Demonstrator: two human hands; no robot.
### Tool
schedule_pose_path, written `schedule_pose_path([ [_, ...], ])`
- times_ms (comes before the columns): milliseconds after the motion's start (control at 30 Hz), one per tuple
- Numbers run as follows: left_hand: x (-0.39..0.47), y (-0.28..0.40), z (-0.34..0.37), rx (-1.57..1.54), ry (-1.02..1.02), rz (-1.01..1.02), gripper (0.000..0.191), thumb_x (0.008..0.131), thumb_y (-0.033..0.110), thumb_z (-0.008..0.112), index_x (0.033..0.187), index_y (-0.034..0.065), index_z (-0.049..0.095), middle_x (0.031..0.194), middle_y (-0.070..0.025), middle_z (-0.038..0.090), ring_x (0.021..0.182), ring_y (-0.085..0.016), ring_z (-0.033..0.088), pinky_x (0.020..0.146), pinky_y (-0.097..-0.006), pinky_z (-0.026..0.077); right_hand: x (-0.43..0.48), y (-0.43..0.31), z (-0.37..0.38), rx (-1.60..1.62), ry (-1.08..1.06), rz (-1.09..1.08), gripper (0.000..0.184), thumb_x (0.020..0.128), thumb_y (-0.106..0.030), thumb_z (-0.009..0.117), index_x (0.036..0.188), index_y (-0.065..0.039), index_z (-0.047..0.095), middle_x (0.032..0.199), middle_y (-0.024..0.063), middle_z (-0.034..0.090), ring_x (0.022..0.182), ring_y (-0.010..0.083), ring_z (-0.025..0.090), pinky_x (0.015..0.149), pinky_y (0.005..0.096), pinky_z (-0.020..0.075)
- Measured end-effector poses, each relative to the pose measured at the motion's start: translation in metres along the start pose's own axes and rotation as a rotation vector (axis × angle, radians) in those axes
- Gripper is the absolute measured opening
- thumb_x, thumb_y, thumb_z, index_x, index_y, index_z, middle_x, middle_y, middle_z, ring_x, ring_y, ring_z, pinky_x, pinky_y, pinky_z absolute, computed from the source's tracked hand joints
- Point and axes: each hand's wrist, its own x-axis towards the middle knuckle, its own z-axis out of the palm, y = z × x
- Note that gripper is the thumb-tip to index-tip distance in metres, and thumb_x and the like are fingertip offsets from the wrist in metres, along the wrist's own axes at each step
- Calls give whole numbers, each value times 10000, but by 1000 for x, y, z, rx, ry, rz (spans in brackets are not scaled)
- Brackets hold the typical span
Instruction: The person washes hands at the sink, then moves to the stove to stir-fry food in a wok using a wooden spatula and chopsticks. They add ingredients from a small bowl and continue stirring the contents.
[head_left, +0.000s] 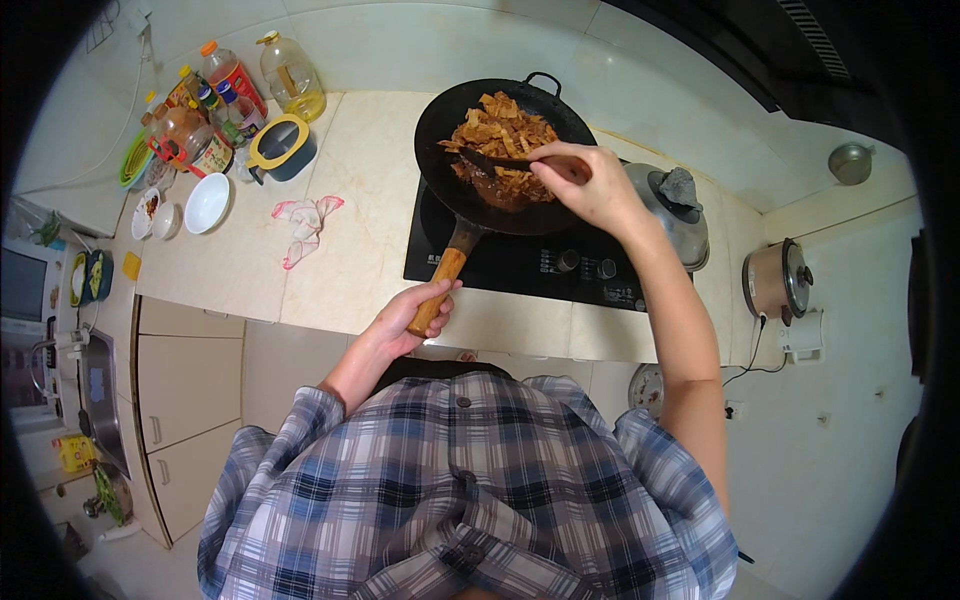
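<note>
A black wok sits on the black induction cooktop, tilted somewhat. Browned, sauce-coated food pieces lie in it, heaped towards the far side, with dark liquid below them. My left hand is wrapped around the wok's wooden handle. Over the wok's right part, my right hand pinches a dark spatula or similar utensil, whose far end touches the food. Part of the utensil is hidden behind my fingers.
Right of the wok stands a metal lid with a grey cloth on its knob. Farther right is a rice cooker. On the left are a crumpled cloth, a white bowl, a yellow-rimmed container, and several bottles, including an oil jug.
</note>
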Motion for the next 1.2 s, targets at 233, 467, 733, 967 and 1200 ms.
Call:
schedule_pose_path([
  [233,2,-3,-3,-26,-25,5,349,937,307,560,1162,43,527,748,9,493,558,-75,429,452,-201,318,-15,50,-95,400,208,169,246,872,-230,661,988,-15,687,818,63,675,715,123,636,650,256,534],
  [467,1,-3,-2,-23,-25,23,358,940,295,550,1169,23,514,736,-2,499,534,-81,425,426,-208,311,-4,143,-140,467,362,438,294,876,-248,658,1043,-5,658,801,75,669,681,127,637,669,250,537],
  [733,2,-3,-1,-36,-9,21,398,924,288,574,1196,8,500,726,-10,520,493,-84,443,390,-196,312,52,291,-36,1237,65,692,282,896,-240,651,1054,-8,627,912,161,691,758,198,698,667,271,605],
  [967,-2,-3,0,-45,8,35,413,926,281,574,1212,-5,489,728,-14,523,496,-73,444,394,-189,326,65,240,-34,1076,-65,378,378,958,-321,551,1167,-8,586,957,114,672,833,148,663,756,246,554],
  [1200,2,-2,-1,-39,-32,31,437,928,279,570,1235,-16,468,741,-18,519,506,-72,443,390,-185,339,20,136,-91,663,-130,211,278,896,-207,644,1090,-8,655,956,85,685,860,148,659,800,270,542],
])
